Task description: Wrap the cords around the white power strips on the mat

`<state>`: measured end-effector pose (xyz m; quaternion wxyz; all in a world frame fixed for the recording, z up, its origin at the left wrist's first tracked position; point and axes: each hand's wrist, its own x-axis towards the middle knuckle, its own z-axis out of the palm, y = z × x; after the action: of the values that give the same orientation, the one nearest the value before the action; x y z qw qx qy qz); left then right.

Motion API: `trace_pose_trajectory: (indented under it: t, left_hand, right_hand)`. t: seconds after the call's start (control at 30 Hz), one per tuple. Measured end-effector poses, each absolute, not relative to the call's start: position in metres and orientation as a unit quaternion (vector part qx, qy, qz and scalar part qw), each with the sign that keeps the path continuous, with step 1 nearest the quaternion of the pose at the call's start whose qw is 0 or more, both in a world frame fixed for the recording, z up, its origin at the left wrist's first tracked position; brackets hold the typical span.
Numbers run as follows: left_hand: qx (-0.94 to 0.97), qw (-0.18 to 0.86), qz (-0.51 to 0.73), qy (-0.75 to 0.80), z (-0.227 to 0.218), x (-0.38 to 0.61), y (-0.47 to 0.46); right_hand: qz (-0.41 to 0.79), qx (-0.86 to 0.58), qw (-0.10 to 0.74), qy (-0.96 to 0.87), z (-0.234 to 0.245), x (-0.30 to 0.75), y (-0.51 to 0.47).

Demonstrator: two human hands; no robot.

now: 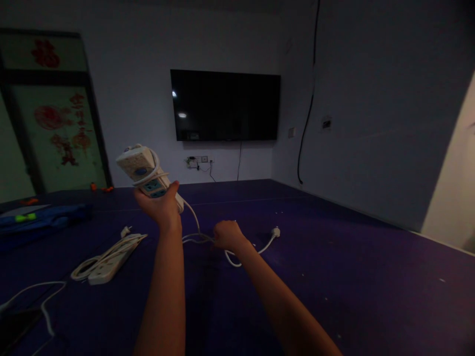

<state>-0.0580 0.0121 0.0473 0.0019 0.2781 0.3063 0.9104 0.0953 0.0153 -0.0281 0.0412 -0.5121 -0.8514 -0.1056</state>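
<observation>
My left hand (pixel 160 205) is raised and closed around a white power strip (pixel 143 170) with blue sockets, a loop of its cord wound round it. The white cord (pixel 193 217) hangs down from the strip to my right hand (pixel 227 235), which is a fist gripping it low over the purple floor. Past that fist the cord runs on to a white plug (pixel 275 232) lying on the floor.
A second white power strip (pixel 107 266) with a coiled cord lies on the floor at left. Another thin white cable (pixel 44 291) curls at the lower left. A blue object (pixel 44 220) lies further left. A dark television (pixel 225 105) hangs on the far wall.
</observation>
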Motion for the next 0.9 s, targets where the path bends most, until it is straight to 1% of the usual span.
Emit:
trace_pose_trajectory:
  t: [0.2, 0.27, 0.33, 0.43, 0.53, 0.6, 0.67, 0.73, 0.9]
  left_hand:
    - [0.289, -0.016, 0.901, 0.323, 0.049, -0.056, 0.01]
    - [0.287, -0.036, 0.899, 0.329, 0.049, -0.057, 0.007]
    - [0.291, -0.062, 0.892, 0.34, 0.049, -0.058, 0.005]
    - [0.295, -0.087, 0.883, 0.356, 0.048, -0.062, 0.003]
    - [0.294, -0.086, 0.872, 0.382, 0.046, -0.064, 0.004]
    - [0.299, -0.087, 0.858, 0.408, 0.045, -0.064, 0.006]
    - [0.307, -0.087, 0.845, 0.43, 0.043, -0.064, 0.008]
    - [0.312, -0.082, 0.836, 0.444, 0.042, -0.063, 0.009]
    - [0.32, -0.088, 0.825, 0.457, 0.04, -0.064, 0.006]
  right_hand:
    - [-0.123, -0.513, 0.086, -0.845, -0.033, 0.1, 0.026]
    - [-0.114, -0.51, 0.125, -0.843, -0.024, 0.108, 0.027]
    - [-0.091, -0.504, 0.203, -0.834, -0.011, 0.12, 0.027]
    - [-0.029, -0.464, 0.372, -0.803, 0.011, 0.141, 0.022]
    - [0.072, -0.376, 0.552, -0.74, 0.03, 0.16, 0.013]
    - [0.141, -0.326, 0.64, -0.682, 0.04, 0.17, 0.005]
    - [0.187, -0.29, 0.704, -0.621, 0.047, 0.178, -0.002]
    - [0.21, -0.263, 0.75, -0.57, 0.053, 0.185, -0.008]
    - [0.273, -0.205, 0.804, -0.488, 0.059, 0.203, -0.008]
